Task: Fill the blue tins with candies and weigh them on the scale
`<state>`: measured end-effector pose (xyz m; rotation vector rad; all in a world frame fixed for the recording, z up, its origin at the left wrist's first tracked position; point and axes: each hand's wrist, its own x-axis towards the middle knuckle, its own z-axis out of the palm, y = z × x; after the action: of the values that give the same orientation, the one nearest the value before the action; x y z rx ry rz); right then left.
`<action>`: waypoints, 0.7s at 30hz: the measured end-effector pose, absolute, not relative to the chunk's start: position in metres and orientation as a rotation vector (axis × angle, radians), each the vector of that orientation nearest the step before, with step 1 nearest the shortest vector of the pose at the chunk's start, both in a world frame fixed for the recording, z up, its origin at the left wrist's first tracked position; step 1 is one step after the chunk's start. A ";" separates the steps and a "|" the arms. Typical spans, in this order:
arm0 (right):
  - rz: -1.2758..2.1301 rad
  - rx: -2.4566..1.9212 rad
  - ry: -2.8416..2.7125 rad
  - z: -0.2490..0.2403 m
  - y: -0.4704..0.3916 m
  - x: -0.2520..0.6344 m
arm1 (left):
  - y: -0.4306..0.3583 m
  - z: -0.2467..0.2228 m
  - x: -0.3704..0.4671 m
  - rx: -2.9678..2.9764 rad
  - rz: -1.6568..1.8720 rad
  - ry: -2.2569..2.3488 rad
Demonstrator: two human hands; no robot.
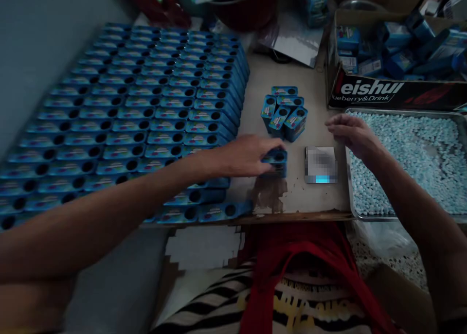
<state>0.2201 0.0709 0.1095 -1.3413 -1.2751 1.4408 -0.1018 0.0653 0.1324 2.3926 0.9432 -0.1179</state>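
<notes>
My left hand point(253, 154) reaches over the table with thumb and fingers bent around a small blue box point(279, 165), slightly blurred, with a dark round hole in its top. My right hand point(350, 131) hovers by the left rim of a metal tray point(348, 178) of pale blue pellets point(416, 164). Its fingertips are pinched together; anything between them is too small to make out. Between the hands lies a flat square device point(320, 163), its top pixelated, with a bright cyan strip. Behind it stands a cluster of several blue boxes point(286, 113).
Long rows of similar blue boxes point(146, 110) cover the table's left side. At the back right, a cardboard carton point(383, 93) holds more, jumbled. White sheets point(299, 42) and a dark red bowl point(244, 10) are at the back. The table's front edge point(299, 217) is worn.
</notes>
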 end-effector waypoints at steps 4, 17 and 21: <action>0.804 -1.504 -1.945 0.089 0.112 0.191 | 0.045 0.129 -0.161 2.268 -0.154 1.009; 0.167 -1.749 -2.425 0.111 0.076 0.197 | -0.006 0.098 -0.216 2.467 -0.187 0.823; 0.243 -1.773 -2.313 0.114 0.020 0.219 | -0.026 0.082 -0.219 2.534 -0.126 0.873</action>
<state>0.2191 0.0203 0.1144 -1.7735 -2.3131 0.2429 -0.2187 -0.0259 0.0815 2.5342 0.8729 -0.1257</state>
